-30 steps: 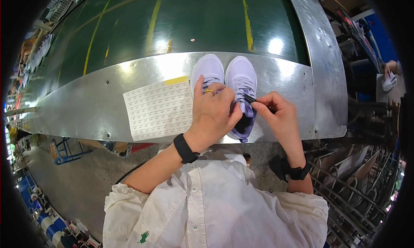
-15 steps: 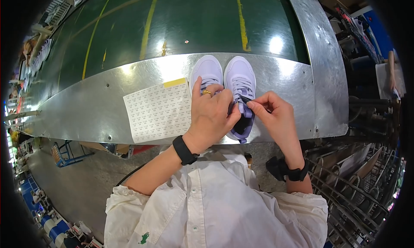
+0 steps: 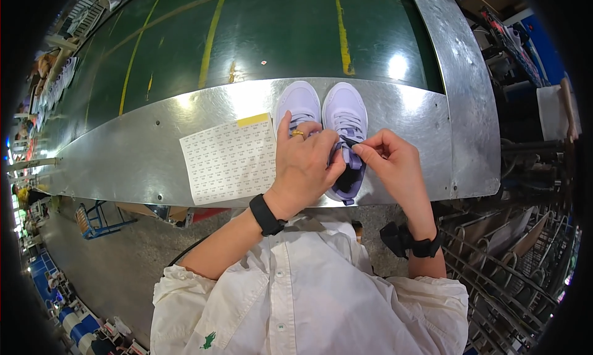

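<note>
Two lavender sneakers stand side by side with their toes away from me: the left sneaker [image 3: 298, 99] and the right sneaker [image 3: 344, 102]. My left hand [image 3: 302, 163] lies across the left one, partly hiding its laces and opening. Its thumb and forefinger are closed at the tongue of the right sneaker. From the other side, my right hand [image 3: 395, 163] pinches a dark edge [image 3: 350, 141] at that tongue between thumb and forefinger. Whether this edge is the tongue's lining or a separate piece, I cannot tell. Black lining shows inside the right sneaker's opening.
A white sheet of small printed labels [image 3: 228, 163] with a yellow strip lies left of the sneakers on the metal ledge [image 3: 123, 151]. Beyond runs a green conveyor belt [image 3: 278, 34] with yellow lines. Wire racks [image 3: 513, 250] stand at lower right, a blue-framed cart [image 3: 99, 219] at left.
Both hands keep nearly the same hold at the right sneaker's tongue. The view has shifted slightly; little else differs.
</note>
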A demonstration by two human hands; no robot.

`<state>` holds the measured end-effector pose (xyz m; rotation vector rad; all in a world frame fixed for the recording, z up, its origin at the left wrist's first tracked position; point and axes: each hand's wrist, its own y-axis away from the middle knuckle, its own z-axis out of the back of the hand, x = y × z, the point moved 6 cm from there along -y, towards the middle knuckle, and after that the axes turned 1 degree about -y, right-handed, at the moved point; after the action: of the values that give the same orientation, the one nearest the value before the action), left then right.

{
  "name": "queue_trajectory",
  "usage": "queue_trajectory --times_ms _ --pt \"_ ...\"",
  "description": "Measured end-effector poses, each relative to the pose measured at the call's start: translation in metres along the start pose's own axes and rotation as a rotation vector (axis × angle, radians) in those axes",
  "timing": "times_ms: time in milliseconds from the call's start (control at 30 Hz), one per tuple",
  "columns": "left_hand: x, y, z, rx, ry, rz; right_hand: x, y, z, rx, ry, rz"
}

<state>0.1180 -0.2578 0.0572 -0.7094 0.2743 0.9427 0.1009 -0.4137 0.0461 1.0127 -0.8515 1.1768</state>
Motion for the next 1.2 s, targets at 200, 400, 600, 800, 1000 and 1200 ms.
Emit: queue_trajectory --times_ms 200,400,600,800,1000,1200 --pt "0.0 0.0 0.0 0.01 -0.012 -0.004 0.008 0.006 -0.002 -0.059 0.14 0.109" --pt "-0.001 -0.001 -0.001 0.01 -0.016 -0.009 0.012 0.006 -0.004 -0.11 0.2 0.187" --pt "-0.001 0.0 -0.001 0.014 -0.022 -0.005 0.009 0.006 0.005 -0.133 0.196 0.155" --pt "-0.001 -0.001 -0.001 0.013 -0.021 -0.003 0.008 0.003 0.001 -0.083 0.172 0.123" --pt "-0.001 -0.001 -0.001 0.015 -0.021 -0.002 0.004 0.004 0.001 -0.065 0.098 0.092" --pt "-0.001 0.0 -0.002 0.014 -0.022 -0.007 0.005 0.001 0.006 -0.037 0.089 0.003"
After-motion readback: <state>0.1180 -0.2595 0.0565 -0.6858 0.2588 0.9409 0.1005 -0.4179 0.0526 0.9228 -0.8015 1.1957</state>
